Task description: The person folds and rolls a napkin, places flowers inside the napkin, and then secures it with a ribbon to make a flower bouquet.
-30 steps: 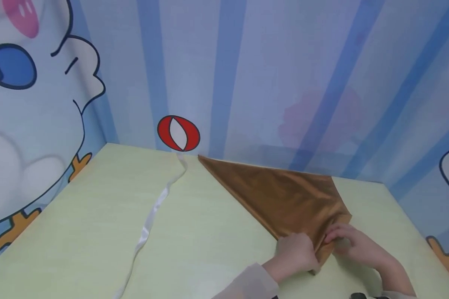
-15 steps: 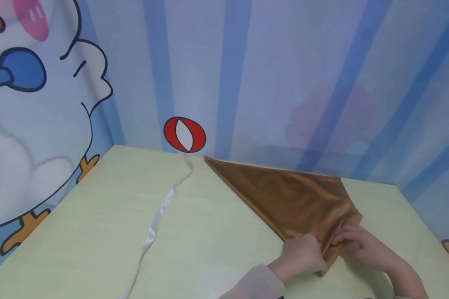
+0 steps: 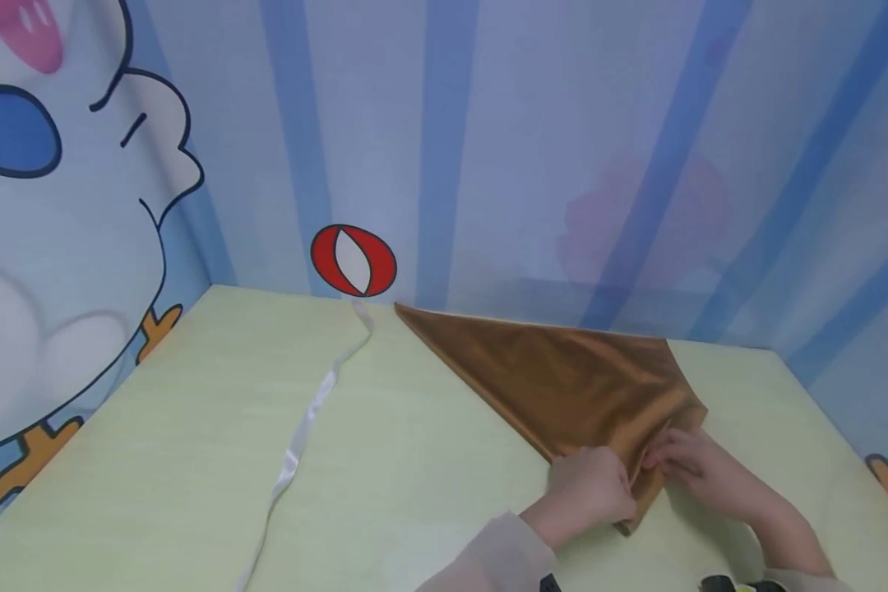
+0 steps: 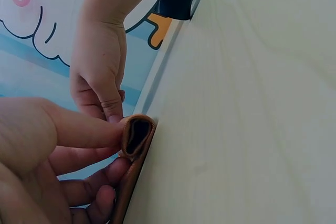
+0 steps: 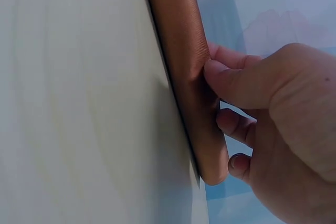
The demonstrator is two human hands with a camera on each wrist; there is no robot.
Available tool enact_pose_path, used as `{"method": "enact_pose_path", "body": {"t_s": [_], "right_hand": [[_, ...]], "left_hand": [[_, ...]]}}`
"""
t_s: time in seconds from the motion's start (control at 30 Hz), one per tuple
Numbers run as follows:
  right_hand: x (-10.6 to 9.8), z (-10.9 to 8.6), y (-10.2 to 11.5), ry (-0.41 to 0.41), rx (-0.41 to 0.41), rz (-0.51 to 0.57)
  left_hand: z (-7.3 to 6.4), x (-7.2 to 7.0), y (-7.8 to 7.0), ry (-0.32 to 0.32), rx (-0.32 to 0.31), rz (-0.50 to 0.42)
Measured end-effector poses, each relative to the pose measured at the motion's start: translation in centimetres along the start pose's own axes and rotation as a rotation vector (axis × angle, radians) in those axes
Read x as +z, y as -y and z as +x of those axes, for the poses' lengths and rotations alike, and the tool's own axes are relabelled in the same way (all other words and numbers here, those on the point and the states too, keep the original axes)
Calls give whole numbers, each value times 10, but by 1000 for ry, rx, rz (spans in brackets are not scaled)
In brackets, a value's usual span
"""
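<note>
A shiny brown cloth (image 3: 555,378) lies on the pale table, its long point reaching the back wall and its near right edge rolled over. My left hand (image 3: 590,492) pinches that rolled edge close to the near corner. A little farther right, my right hand (image 3: 699,473) pinches the same fold between thumb and fingers. The left wrist view looks into the open end of the rolled cloth (image 4: 137,135), with the left thumb on it. In the right wrist view the roll (image 5: 184,77) runs along the table, and the right thumb presses its side.
A thin white ribbon (image 3: 303,427) stretches across the table (image 3: 192,460) left of the cloth. Behind stands a blue striped wall (image 3: 370,123) with a printed red-and-white ball (image 3: 353,260). A cartoon-printed side panel (image 3: 67,247) rises on the left.
The head view shifts slightly, so the whole scene moves a little. Both hands keep their grip on the cloth's folded edge, with little visible change in the fold.
</note>
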State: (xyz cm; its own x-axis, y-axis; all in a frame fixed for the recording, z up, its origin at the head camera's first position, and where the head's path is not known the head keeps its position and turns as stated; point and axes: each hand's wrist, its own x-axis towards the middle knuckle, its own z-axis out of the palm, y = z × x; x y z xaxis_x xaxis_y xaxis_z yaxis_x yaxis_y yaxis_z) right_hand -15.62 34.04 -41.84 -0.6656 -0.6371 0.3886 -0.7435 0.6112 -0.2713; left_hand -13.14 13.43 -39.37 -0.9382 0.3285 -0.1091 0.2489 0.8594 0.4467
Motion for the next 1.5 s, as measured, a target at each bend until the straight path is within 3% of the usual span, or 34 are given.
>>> {"method": "enact_pose_path", "body": {"t_s": [0.17,0.4,0.47,0.77,1.0,1.2,1.5], "right_hand": [[-1,10,5,28,79,-25],[-9,16,15,90,396,82],[-10,15,16,97,436,88],[-12,4,7,100,292,116],[-11,-3,2,53,153,32],[-7,-2,2,30,132,19],[-6,0,4,18,118,-17]], "left_hand": [[2,-4,2,6,3,24],[5,-3,-1,-34,193,97],[6,-1,-3,-42,220,118],[-1,4,-8,-52,205,148],[-2,5,-10,-63,195,211],[-3,4,-8,-90,185,263],[-3,-2,-5,-30,80,140]]}}
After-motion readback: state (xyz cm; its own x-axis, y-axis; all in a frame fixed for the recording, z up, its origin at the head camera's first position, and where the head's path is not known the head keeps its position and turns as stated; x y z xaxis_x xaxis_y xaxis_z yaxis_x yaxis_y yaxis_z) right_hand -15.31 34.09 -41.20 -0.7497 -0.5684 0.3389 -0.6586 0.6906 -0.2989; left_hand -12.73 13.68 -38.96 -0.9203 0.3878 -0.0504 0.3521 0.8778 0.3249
